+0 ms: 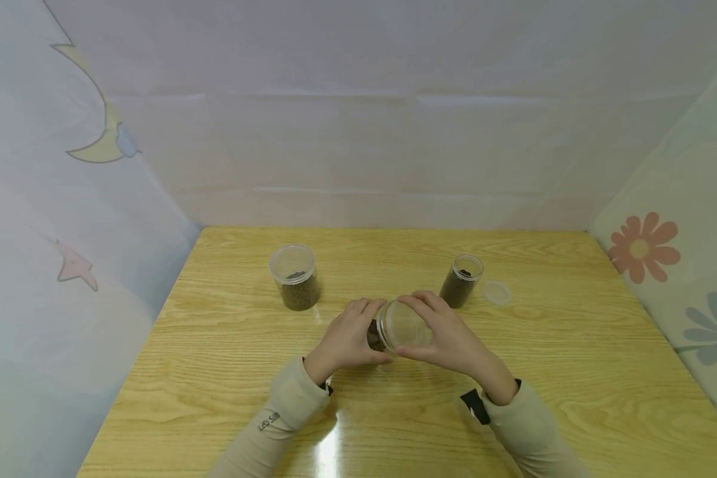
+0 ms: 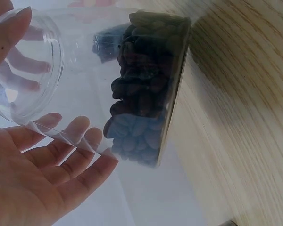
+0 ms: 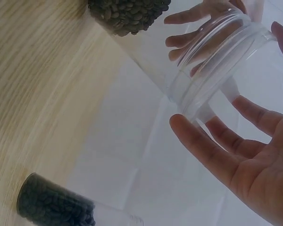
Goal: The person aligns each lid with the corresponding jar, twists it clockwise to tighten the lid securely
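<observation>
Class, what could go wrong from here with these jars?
1. The right hand holds the clear lid at the mouth of the held jar; it might slip or seat crooked.
2. The slim jar stands near that hand, apparently uncapped, a loose clear disc beside it; a bump might spill its dark contents.

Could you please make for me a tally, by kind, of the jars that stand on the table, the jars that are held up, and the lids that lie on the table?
Standing jars: 2 (a wider jar and a narrower jar)
Held jar: 1
Lid lying on the table: 1 (a clear round lid)
Total: 4
</observation>
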Tool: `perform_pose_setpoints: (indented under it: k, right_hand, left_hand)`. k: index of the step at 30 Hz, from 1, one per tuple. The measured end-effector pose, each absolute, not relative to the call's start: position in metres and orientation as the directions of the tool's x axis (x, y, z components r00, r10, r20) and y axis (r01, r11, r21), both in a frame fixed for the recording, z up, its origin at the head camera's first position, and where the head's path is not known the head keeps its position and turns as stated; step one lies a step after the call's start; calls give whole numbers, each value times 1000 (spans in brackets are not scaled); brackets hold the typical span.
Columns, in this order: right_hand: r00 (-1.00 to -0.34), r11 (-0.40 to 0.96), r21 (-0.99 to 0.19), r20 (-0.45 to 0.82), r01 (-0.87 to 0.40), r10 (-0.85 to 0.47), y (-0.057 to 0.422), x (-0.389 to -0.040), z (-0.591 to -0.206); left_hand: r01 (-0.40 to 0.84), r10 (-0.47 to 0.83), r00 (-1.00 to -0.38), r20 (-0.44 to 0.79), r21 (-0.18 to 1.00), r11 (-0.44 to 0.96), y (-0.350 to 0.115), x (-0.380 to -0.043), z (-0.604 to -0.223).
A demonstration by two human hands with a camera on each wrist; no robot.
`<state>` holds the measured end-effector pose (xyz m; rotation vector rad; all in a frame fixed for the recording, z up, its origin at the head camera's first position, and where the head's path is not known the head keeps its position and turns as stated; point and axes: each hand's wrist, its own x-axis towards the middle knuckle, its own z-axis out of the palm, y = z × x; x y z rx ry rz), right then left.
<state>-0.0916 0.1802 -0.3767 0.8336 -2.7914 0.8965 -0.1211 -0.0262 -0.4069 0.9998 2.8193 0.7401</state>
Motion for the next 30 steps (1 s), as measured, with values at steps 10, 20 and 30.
perform_pose_setpoints:
  k: [10, 20, 30]
  right_hand:
    - [-843, 676, -509, 252, -533, -476, 177, -95, -382]
    - [-849, 689, -503, 230, -522, -476, 174, -96, -382]
    - [-852, 706, -482, 220, -519, -475, 172, -98, -382]
  left_hand:
    - [581, 609, -787, 96, 445, 681, -26, -122, -409]
    - [566, 604, -793, 84, 470, 677, -26, -121, -407]
    - [571, 607, -790, 87, 466, 676, -26, -120, -407]
